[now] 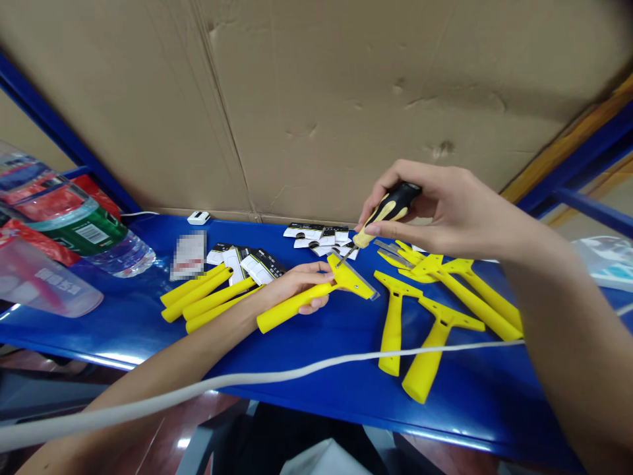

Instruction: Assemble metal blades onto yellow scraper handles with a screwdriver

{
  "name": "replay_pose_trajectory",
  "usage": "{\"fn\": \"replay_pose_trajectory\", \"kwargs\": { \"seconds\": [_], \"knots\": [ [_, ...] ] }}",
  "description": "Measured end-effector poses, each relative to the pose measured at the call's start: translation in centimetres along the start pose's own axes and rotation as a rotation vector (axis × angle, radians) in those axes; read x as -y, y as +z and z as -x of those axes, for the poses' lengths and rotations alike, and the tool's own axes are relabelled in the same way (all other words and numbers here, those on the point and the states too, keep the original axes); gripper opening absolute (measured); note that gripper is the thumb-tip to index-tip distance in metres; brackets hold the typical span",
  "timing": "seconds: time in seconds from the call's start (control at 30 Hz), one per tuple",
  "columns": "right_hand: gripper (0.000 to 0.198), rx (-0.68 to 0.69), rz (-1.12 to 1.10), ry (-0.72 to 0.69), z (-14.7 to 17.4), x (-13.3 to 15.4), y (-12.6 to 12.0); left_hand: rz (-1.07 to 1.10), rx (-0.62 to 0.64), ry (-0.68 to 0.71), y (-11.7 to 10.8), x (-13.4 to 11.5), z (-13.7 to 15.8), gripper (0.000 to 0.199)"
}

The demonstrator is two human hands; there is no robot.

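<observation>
Our left hand [304, 284] grips a yellow scraper [291, 309] near its neck, holding it tilted above the blue table [341, 343]. In our right hand [440, 214], we pinch a black-and-cream screwdriver [388, 214] between thumb and fingers, its shaft angled down to the far end of the scraper's head. To our right lie more yellow scrapers [392, 330]; to our left, yellow handles [208, 290] rest beside black-and-white packets [264, 266]. A white cable [247, 379] crosses our view in front.

A green-labelled bottle [91, 234] sits just beside a translucent cup [54, 284].
</observation>
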State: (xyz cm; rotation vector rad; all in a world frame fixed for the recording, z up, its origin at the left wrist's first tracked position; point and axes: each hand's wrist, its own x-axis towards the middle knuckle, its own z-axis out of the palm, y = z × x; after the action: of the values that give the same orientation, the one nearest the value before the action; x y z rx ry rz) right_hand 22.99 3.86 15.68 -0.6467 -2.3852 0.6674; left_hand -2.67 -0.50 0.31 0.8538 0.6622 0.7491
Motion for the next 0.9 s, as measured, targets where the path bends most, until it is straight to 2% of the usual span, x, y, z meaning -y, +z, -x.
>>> {"fn": "replay_pose_trajectory", "kwargs": {
  "seconds": [0.4,0.73,0.9],
  "knots": [
    [0.037,-0.02,-0.051,0.005,0.08,-0.09,-0.09,0.018,0.039,0.008,0.3,-0.32,0.28,0.03],
    [0.038,-0.042,-0.034,-0.016,0.13,-0.06,-0.42,-0.015,0.04,0.021,-0.04,-0.28,0.23,0.036],
    [0.035,-0.03,0.089,-0.053,0.19,0.03,-0.42,-0.043,0.019,0.048,0.05,0.02,0.07,0.036]
  ]
}}
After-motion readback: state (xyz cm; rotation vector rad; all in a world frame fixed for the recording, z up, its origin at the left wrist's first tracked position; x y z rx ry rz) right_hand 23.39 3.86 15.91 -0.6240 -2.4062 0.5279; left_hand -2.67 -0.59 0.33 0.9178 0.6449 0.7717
